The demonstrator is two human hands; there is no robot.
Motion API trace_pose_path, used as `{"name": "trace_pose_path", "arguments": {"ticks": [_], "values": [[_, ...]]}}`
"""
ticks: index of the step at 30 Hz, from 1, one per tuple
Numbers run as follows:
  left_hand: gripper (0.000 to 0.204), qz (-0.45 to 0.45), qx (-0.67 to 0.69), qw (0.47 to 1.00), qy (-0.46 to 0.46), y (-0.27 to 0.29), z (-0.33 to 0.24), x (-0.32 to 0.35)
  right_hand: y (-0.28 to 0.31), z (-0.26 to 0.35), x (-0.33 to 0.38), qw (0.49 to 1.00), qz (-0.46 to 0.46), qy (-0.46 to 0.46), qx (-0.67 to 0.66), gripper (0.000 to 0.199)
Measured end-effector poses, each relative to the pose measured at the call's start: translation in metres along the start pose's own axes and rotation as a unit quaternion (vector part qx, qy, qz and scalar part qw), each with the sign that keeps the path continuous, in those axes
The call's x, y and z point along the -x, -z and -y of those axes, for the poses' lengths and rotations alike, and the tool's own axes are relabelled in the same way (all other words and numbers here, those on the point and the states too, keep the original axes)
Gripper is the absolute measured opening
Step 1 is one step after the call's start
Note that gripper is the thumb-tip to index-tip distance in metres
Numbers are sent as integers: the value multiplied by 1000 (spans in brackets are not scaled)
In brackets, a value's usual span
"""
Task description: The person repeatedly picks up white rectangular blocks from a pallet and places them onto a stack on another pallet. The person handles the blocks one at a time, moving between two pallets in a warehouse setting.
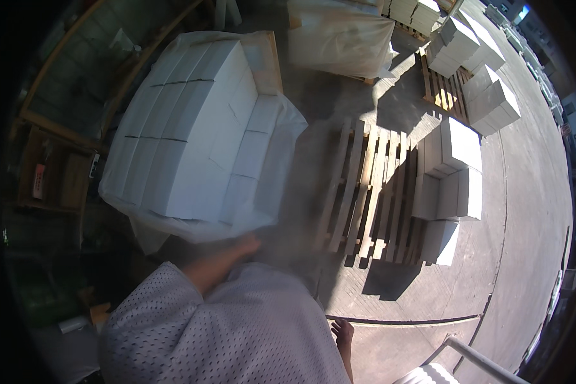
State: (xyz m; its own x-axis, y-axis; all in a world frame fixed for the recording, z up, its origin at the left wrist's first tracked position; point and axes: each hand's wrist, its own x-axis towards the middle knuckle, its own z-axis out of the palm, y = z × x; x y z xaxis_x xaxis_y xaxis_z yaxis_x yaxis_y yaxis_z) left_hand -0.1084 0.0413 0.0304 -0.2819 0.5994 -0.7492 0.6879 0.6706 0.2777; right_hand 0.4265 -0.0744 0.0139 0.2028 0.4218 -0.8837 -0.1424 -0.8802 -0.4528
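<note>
My left hand [252,244] is low beside the near edge of a stack of white boxes [173,121], loosely wrapped in clear plastic sheeting [287,137]. It is smeared and dim, so its fingers cannot be made out, nor whether it touches the sheeting. At my right side hangs my right hand [343,329], above the concrete floor, fingers loosely bent and a little apart, nothing visible in them. A slatted wooden pallet [365,192] lies ahead of it, with several white boxes [451,163] stacked along its right side.
Farther off, another pallet [445,86] carries more white boxes [489,102]. A plastic-covered stack [342,45] stands at the back. Wooden-framed shelving [54,166] lines the left. A metal tube rail [477,358] with white ribbed material [429,374] is at the lower right.
</note>
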Motion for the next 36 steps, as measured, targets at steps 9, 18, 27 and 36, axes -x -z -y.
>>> {"name": "trace_pose_path", "arguments": {"ticks": [9, 18, 27, 36], "values": [[47, 8, -83, 995, -59, 9, 31, -35, -45, -51, 41, 999, 20, -21, 16, 38], [33, 25, -146, 971, -187, 0, -7, -60, -29, -131, 79, 986, -52, -53, -149, 18], [38, 57, -136, 968, -201, -79, -52, -69, 75, -202, 40, 838, -78, 257, 474, 13], [49, 34, -136, 974, -177, -179, -88, 1, 235, -157, 16, 981, -77, -68, -165, 22]]}}
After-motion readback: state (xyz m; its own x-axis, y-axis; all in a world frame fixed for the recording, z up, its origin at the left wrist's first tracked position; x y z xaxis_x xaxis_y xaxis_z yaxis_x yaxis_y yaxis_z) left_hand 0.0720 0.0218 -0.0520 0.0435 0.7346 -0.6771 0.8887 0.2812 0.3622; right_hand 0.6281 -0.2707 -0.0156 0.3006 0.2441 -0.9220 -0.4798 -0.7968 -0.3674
